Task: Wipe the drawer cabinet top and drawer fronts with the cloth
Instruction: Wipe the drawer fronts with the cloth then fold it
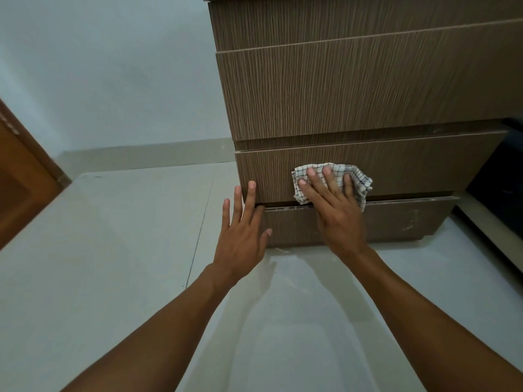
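A brown wood-grain drawer cabinet (353,89) fills the upper right of the head view, with several drawer fronts stacked one above another. A white cloth with a dark check pattern (358,179) lies flat against the third drawer front (418,165). My right hand (334,210) presses it there with straight, spread fingers. My left hand (240,230) is spread flat too, its fingertips touching the left edge of the same drawer front, its thumb near the bottom drawer (396,219). The cabinet top is out of view.
The cabinet stands on a pale tiled floor (127,250) that stretches to the left and toward me. A light wall with a skirting strip is behind. A brown wooden door (19,179) stands at the left edge. Something dark sits to the cabinet's right (501,176).
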